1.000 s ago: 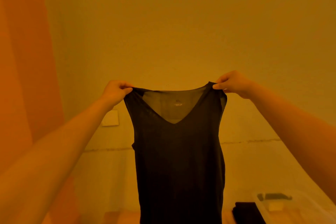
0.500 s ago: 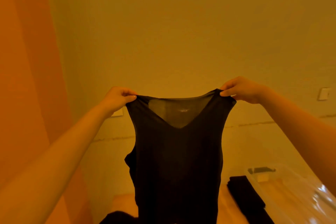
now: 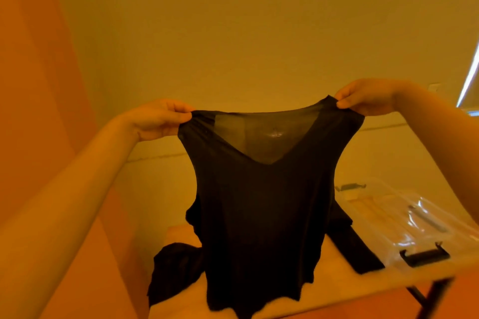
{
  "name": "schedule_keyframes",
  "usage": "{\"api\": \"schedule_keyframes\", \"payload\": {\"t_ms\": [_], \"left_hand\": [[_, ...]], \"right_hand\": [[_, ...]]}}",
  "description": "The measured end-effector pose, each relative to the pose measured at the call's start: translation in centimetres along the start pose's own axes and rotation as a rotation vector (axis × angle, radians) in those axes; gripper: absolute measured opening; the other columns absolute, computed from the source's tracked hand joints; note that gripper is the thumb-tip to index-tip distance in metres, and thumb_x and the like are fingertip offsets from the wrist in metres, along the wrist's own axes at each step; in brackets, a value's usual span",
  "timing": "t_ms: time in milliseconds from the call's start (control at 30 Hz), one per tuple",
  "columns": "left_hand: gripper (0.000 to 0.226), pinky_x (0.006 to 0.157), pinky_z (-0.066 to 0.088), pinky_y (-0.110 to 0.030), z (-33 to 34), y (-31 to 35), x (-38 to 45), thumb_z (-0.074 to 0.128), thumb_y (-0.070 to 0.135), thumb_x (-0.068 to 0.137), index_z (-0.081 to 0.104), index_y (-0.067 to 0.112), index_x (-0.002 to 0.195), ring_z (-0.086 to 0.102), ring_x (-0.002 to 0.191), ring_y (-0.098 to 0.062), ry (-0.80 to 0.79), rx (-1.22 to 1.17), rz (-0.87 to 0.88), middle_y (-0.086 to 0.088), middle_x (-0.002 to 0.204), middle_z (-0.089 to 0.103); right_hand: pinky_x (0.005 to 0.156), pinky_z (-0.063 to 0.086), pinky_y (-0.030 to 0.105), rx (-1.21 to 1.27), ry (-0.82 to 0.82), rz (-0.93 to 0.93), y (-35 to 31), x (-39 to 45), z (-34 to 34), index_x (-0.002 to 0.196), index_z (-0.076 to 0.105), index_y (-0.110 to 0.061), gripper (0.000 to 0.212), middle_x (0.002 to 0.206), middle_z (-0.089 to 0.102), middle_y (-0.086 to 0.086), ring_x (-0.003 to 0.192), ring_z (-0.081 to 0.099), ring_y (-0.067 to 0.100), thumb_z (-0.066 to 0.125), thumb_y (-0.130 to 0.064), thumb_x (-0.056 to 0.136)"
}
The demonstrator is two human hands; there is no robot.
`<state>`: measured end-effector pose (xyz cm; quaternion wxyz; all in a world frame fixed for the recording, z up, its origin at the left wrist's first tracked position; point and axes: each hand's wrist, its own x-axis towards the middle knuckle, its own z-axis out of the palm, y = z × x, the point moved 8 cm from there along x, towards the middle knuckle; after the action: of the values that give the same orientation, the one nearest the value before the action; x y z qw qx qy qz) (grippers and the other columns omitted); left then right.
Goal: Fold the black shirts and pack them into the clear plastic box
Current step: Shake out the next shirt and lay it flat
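1. Three black garments show in my view: the V-neck shirt (image 3: 261, 215) I hold up, a crumpled dark heap (image 3: 173, 272) on the table to the lower left, and a folded black piece (image 3: 355, 246) lying to the right.
2. Two hands hold the raised shirt. My left hand (image 3: 158, 119) pinches the left shoulder seam between thumb and curled fingers; my right hand (image 3: 368, 97) pinches the right shoulder the same way.
3. The shirt hangs stretched between both hands with its V-neck facing me; the thin back layer and a pale printed label show through the neck opening. Its lower hem reaches down to the tabletop (image 3: 337, 292) and bunches there.
4. One clear plastic box (image 3: 404, 212) sits on the right side of the table, just beside the folded black piece. Two dark latch clips show on it, one at its near end (image 3: 425, 256) and one at its far end (image 3: 350, 186).
5. I cannot tell what the glinting shapes inside the box are.
6. The hanging shirt blocks the middle of the table and covers part of both the crumpled heap and the folded piece.
7. One dark table leg (image 3: 430, 298) shows under the near right corner.
8. A plain wall (image 3: 233, 33) stands behind, with an orange surface (image 3: 33, 85) at the left and a bright strip (image 3: 470, 77) at the far right edge.
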<state>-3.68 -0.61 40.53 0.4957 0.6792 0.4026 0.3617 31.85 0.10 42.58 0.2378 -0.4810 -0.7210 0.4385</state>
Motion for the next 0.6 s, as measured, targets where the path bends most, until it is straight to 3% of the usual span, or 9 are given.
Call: {"api": "schedule_keyframes", "payload": {"t_ms": [33, 100, 167, 200, 233, 300, 333, 400, 600], "left_hand": [[0.046, 0.061, 0.054, -0.016, 0.2, 0.0, -0.2, 0.094, 0.033, 0.033, 0.077, 0.016, 0.072, 0.069, 0.07, -0.008, -0.049, -0.032, 0.016, -0.002, 0.079, 0.072], [0.054, 0.059, 0.054, -0.017, 0.3, 0.0, -0.2, 0.095, 0.034, 0.024, 0.077, 0.015, 0.071, 0.069, 0.069, -0.008, -0.084, -0.067, 0.048, -0.001, 0.076, 0.073], [0.026, 0.058, 0.055, -0.017, 0.2, -0.6, 0.6, 0.09, 0.021, 0.048, 0.076, 0.014, 0.068, 0.069, 0.066, -0.008, -0.04, -0.084, 0.001, -0.004, 0.078, 0.071], [0.005, 0.057, 0.055, -0.017, 0.0, -0.7, 0.8, 0.078, 0.01, 0.066, 0.075, 0.013, 0.069, 0.068, 0.065, -0.007, 0.017, -0.09, -0.022, -0.006, 0.079, 0.069], [0.018, 0.057, 0.054, -0.017, -0.6, -1.2, 1.4, 0.062, 0.001, 0.081, 0.072, 0.013, 0.073, 0.068, 0.064, -0.006, 0.083, -0.04, -0.036, -0.006, 0.081, 0.067], [0.021, 0.059, 0.054, -0.016, -1.1, -2.3, 2.4, 0.049, -0.001, 0.09, 0.065, 0.011, 0.085, 0.066, 0.065, -0.004, 0.136, 0.052, -0.092, -0.005, 0.085, 0.064], [0.018, 0.06, 0.055, -0.015, -1.0, -2.6, 2.6, 0.05, 0.001, 0.091, 0.064, 0.012, 0.088, 0.066, 0.068, -0.005, 0.148, 0.096, -0.112, -0.005, 0.087, 0.063], [0.016, 0.062, 0.054, -0.015, -1.1, -3.5, 3.4, 0.052, 0.003, 0.091, 0.064, 0.013, 0.087, 0.062, 0.076, -0.008, 0.172, 0.143, -0.137, -0.003, 0.087, 0.064], [0.015, 0.059, 0.053, -0.013, -1.0, -7.7, 6.9, 0.052, 0.005, 0.092, 0.063, 0.013, 0.087, 0.059, 0.08, -0.009, 0.203, 0.168, -0.219, -0.002, 0.086, 0.063]], "right_hand": [[0.055, 0.054, 0.021, 0.005, -0.019, 0.004, 0.0, -0.3, -0.2, 0.061, 0.074, -0.012, 0.052, 0.068, 0.07, 0.005, 0.063, 0.068, 0.014, 0.094, -0.041, 0.022], [0.054, 0.054, 0.022, 0.0, -0.026, -0.002, -0.2, -0.7, -0.6, 0.06, 0.074, -0.012, 0.057, 0.067, 0.07, 0.005, 0.061, 0.068, 0.014, 0.094, -0.042, 0.016], [0.054, 0.054, 0.022, 0.005, -0.003, -0.006, -0.4, -0.6, -0.8, 0.062, 0.074, -0.012, 0.056, 0.068, 0.07, 0.006, 0.063, 0.068, 0.015, 0.094, -0.041, 0.018], [0.055, 0.054, 0.022, -0.013, -0.003, -0.001, -0.4, -0.3, -0.9, 0.062, 0.075, -0.012, 0.053, 0.068, 0.071, 0.006, 0.064, 0.069, 0.015, 0.094, -0.039, 0.022], [0.055, 0.054, 0.021, -0.027, 0.007, 0.025, -0.1, 0.1, -0.9, 0.062, 0.075, -0.012, 0.042, 0.069, 0.071, 0.005, 0.066, 0.068, 0.016, 0.094, -0.035, 0.033], [0.056, 0.054, 0.02, -0.053, 0.069, 0.061, 0.3, 0.9, -1.0, 0.061, 0.075, -0.013, 0.009, 0.068, 0.07, 0.002, 0.068, 0.066, 0.017, 0.077, -0.015, 0.07], [0.057, 0.053, 0.02, -0.079, 0.112, 0.074, 0.8, 1.6, -1.5, 0.063, 0.074, -0.014, 0.024, 0.067, 0.07, 0.001, 0.068, 0.066, 0.015, 0.062, -0.006, 0.083], [0.061, 0.053, 0.021, -0.13, 0.159, 0.115, 2.0, 2.8, -1.9, 0.075, 0.07, -0.009, 0.026, 0.068, 0.07, -0.002, 0.067, 0.066, 0.011, 0.051, -0.001, 0.09], [0.074, 0.047, 0.028, -0.179, 0.181, 0.159, 6.1, 6.9, -1.9, 0.084, 0.065, -0.005, 0.014, 0.079, 0.066, 0.005, 0.079, 0.059, 0.018, 0.053, -0.001, 0.089]]}}
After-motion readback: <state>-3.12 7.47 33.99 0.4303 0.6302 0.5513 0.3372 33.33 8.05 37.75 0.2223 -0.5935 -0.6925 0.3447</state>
